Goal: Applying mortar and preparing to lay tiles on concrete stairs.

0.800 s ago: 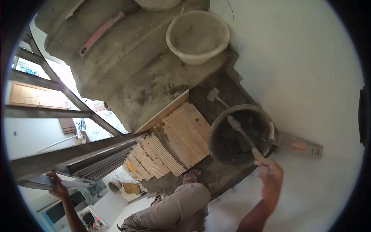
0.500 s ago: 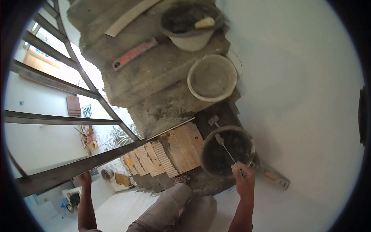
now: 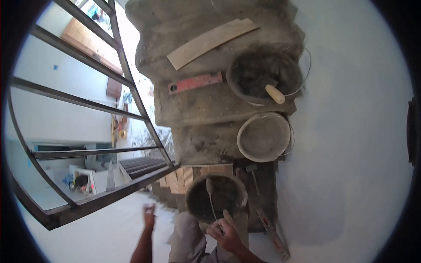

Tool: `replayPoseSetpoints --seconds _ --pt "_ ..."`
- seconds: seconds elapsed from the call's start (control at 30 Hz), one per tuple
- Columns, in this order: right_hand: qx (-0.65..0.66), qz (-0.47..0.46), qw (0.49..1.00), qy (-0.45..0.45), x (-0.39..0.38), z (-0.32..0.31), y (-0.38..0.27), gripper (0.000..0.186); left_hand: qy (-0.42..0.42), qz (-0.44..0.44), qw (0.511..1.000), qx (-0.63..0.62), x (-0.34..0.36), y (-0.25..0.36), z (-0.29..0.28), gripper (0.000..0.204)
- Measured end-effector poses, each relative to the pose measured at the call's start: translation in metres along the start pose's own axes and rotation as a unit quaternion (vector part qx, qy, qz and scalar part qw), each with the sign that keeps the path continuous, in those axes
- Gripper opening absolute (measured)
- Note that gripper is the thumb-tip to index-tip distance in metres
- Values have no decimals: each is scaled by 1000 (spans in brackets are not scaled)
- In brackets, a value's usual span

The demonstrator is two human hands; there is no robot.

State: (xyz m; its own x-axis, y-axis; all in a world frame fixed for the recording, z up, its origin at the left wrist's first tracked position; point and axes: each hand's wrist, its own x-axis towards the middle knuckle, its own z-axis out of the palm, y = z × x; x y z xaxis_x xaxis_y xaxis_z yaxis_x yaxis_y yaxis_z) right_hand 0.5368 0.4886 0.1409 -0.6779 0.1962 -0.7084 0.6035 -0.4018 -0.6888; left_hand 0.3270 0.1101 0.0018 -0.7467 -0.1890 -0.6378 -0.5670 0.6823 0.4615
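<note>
From where I stand: right hand (image 3: 223, 230) at near side of dark bucket (image 3: 240, 197), fingers pinching slim trowel (image 3: 212, 201), its blade over the bucket's mouth. Left hand (image 3: 149, 211) off left of bucket, blurred, can't tell its grip. Mallet (image 3: 253, 174) right of bucket; pale basin (image 3: 263, 136) beyond bucket, rightward.

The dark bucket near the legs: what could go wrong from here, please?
1. The bucket is close to the legs, so a knee might bump it.
2. The left hand is apart from the metal railing, so a slip on the rough steps could be hard to catch.
3. The right hand holds a thin-shafted tool over the bucket; a jerk might splash the contents.
</note>
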Motion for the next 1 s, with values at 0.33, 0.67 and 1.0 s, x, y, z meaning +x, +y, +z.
replayPoseSetpoints --seconds 0.33,0.67,1.0 --pt "-238 38 947 -211 4 -27 -54 55 -144 -187 937 -256 -127 56 178 97" --pt "-427 -40 881 -202 98 -20 23 72 -259 -201 842 -428 -99 -49 271 106" --pt "-425 -26 873 -240 169 -17 150 61 -263 -396 829 -296 -13 -132 281 131"
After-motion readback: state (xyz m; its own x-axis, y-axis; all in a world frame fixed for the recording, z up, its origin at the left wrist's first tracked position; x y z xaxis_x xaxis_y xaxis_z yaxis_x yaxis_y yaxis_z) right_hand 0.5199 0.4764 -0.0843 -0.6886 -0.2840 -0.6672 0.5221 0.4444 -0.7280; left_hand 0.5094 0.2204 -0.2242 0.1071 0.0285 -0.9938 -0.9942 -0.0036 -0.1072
